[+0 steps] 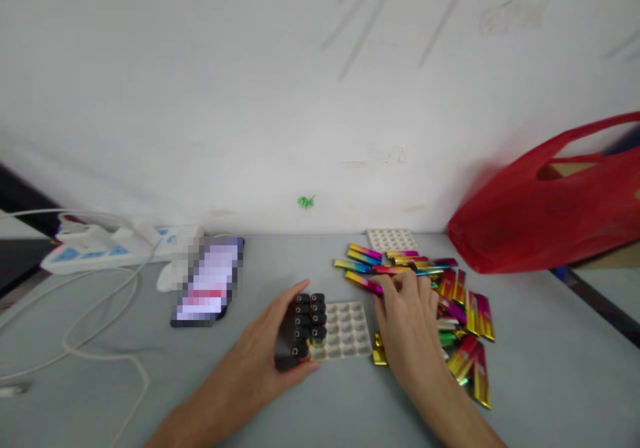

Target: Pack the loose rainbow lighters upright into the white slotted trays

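A pale tray (349,330) with rows of round-cornered hollows lies on the table, and black-topped upright pieces (319,333) fill two rows at its left end. My left hand (260,341) is wrapped around that end, fingers at the far edge and thumb at the near edge. To the right lies a loose heap of slim, shiny sticks (471,311) in gold, red, magenta, blue and green; their exact kind is unclear. My right hand (413,325) reaches into the heap, its fingers closed at the end of a yellow-and-magenta stick (361,281). The fingertips are partly hidden.
A second pale tray (393,239) lies by the wall behind the heap. A red bag (545,208) stands at the right. On the left are a phone (207,288), a white power strip (115,248) and a looping white cable (70,348).
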{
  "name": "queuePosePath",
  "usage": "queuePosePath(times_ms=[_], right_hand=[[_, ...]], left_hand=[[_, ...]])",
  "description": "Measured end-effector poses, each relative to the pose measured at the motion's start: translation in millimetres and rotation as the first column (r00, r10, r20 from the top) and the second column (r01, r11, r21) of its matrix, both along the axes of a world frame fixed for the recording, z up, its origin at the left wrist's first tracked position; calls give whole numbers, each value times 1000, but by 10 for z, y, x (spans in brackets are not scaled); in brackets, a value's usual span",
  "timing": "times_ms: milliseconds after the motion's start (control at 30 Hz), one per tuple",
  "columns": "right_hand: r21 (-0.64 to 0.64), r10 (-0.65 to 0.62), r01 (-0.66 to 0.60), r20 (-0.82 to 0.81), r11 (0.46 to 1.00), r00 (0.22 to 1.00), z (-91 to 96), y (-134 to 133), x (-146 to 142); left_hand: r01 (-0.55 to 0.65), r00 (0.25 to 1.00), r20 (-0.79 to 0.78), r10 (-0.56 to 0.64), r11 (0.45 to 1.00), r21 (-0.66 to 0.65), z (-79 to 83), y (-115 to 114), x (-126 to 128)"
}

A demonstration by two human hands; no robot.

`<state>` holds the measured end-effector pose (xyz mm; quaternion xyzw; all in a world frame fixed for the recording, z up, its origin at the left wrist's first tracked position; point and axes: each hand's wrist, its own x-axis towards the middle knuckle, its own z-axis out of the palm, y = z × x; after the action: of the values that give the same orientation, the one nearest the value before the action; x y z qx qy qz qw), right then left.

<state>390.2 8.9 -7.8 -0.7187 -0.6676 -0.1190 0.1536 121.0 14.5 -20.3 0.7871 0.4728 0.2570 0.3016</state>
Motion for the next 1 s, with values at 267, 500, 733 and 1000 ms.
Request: queuePosePath(times_ms=[267, 500, 733, 1000], right_hand=[[-19, -8, 8, -2, 1000, 1000, -48, 23, -27], [98, 204, -179, -503, 979, 840, 132, -16, -39], [140, 227, -220, -867, 965, 443, 258, -53, -50], [159, 163, -286, -987, 945, -10, 317, -60, -96]], left_hand=[[14, 1000, -8, -14, 1000, -26, 26, 4, 1], [23, 1000, 4, -23, 1000, -14, 39, 9, 13], [24, 1000, 0, -24, 999, -32, 46, 3, 2], [26, 999, -24, -26, 999, -19, 22, 9, 1]])
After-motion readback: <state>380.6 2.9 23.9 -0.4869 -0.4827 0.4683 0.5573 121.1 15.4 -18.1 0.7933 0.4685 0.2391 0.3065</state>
